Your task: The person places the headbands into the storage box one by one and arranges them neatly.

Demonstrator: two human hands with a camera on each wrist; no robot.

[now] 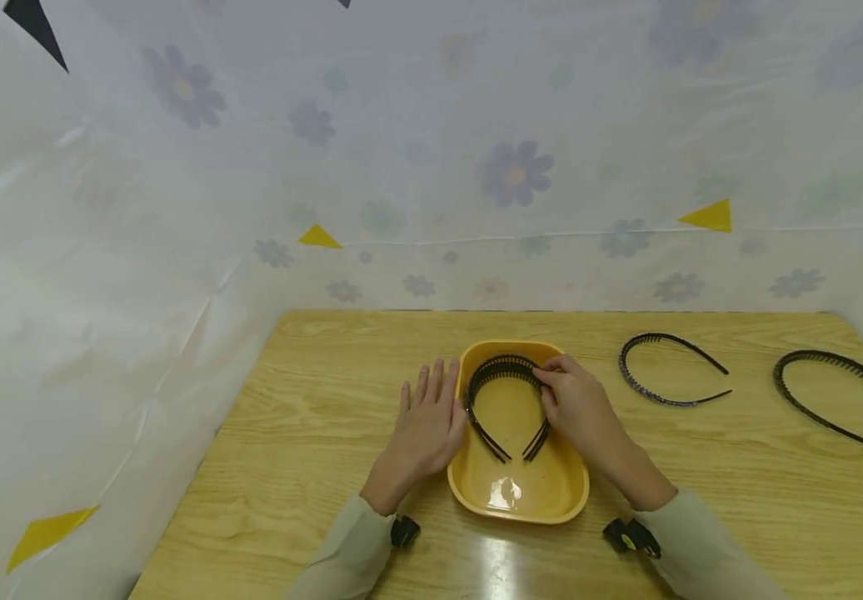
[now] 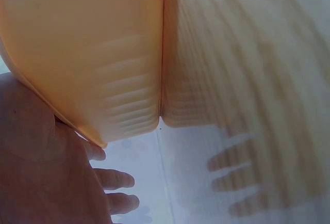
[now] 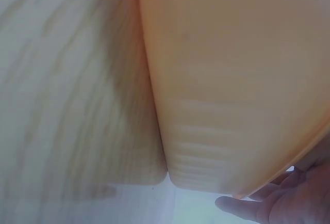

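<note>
A yellow plastic tray (image 1: 469,498) stands on the table, holding several black toothed headbands (image 1: 505,367) that lie nested together with their ends toward me. My right hand (image 1: 584,411) reaches over the tray's right rim and pinches the right side of a headband between thumb and fingers. Along the left rim rests my left hand (image 1: 424,432), its fingers straight and pointing away from me. The left wrist view shows the tray's outer wall (image 2: 87,53) beside that hand; the right wrist view shows the opposite wall (image 3: 232,69), with the right hand's fingertips hidden behind the rim.
To the right of the tray lies a black headband with a patterned, shiny band (image 1: 645,395). Farther right is another dark toothed headband (image 1: 814,417), near the edge of the wood-grain table (image 1: 311,375). A flower-print sheet (image 1: 416,183) hangs behind the table.
</note>
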